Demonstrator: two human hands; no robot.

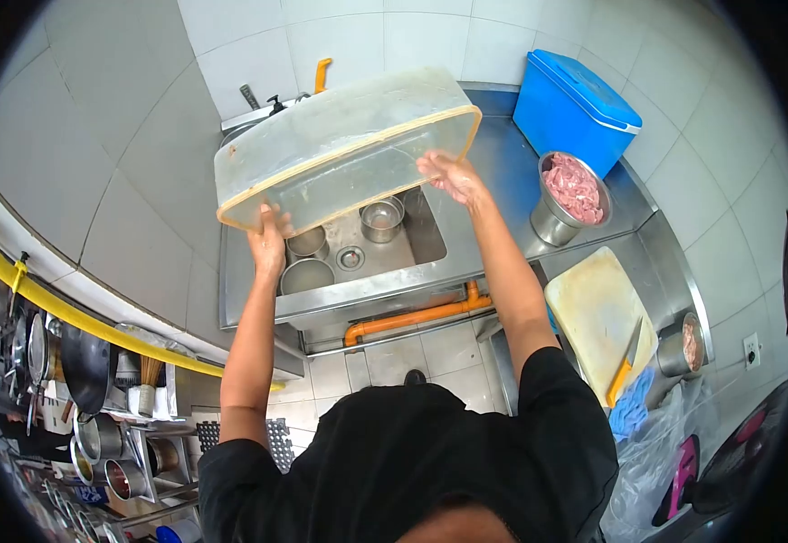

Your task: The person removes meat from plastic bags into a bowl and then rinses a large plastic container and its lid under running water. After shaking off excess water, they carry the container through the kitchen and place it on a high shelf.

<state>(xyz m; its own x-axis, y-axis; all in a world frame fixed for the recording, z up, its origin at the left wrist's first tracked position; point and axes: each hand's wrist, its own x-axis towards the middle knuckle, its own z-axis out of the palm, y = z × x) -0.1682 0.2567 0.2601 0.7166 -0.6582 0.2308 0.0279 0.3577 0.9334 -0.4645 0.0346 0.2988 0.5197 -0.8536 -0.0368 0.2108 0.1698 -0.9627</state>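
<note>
Tub (344,136) hangs tilted above the sink (394,256), at 11 o'clock from the middle of the view, its yellowish rim and open side turned toward the person. The left hand (270,233) is at the rim's 7 o'clock corner, fingers curled round it in a grip. The right hand (451,176) is at the tub's 3 o'clock end, fingers loosely bent at the open side — whether they clamp the rim or only steady it, I cannot quite tell.

Below the tub, in the sink, one pot (381,220) sits at 1 o'clock from the drain (350,259); two more stand together along the sink's 9 o'clock side, partly covered by the left hand and the tub.

Out from the middle of the view, a blue cooler (570,113) stands between 1 and 2 o'clock against the wall. Just beside it, at 2 o'clock, a steel pail (552,222) holds pink meat (575,188). Just past 3 o'clock lies a cutting board (588,303) — on it, near its lower edge, rests a knife (626,366) with an orange handle. A blue cloth (630,409) lies beside that handle, at 4 o'clock. An orange pipe (412,321) runs below the sink, at 6 o'clock.
</note>
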